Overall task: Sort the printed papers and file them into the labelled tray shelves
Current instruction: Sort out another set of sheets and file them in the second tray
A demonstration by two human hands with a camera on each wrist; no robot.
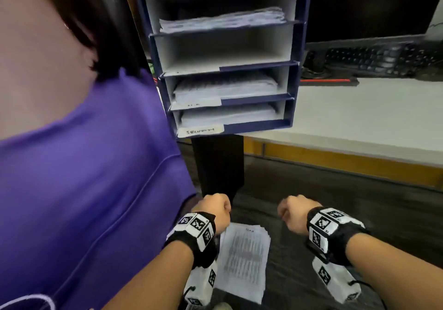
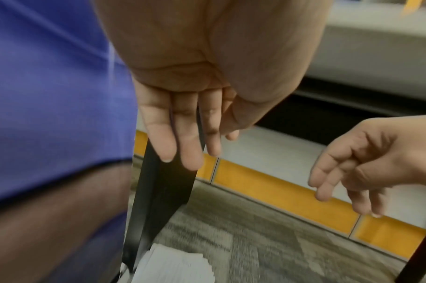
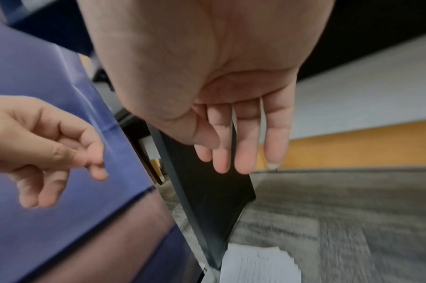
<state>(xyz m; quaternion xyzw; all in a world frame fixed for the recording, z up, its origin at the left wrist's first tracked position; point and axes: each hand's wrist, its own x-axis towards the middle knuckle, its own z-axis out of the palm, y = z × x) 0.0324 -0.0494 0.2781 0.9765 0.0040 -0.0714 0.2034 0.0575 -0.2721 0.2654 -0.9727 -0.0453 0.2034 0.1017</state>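
Two hands empty, fingers hanging loose and slack: left hand [image 1: 214, 208] and right hand [image 1: 293, 212] both poised palm-down, level with each other, gripping nothing. Below and between them, stack of printed papers [image 1: 243, 259] fanned on the grey carpet floor [image 1: 335, 197] — likely to slide apart or spill if lifted by one edge. Farther off, blue tray shelves [image 1: 225, 67] on the white counter [image 1: 364, 117] — blurred handwritten labels [image 1: 201, 130], so risk of misfiling.

Matt paper stack [image 1: 243, 259], rough grey carpet [image 1: 335, 209], purple cloth shirt [image 1: 84, 177]
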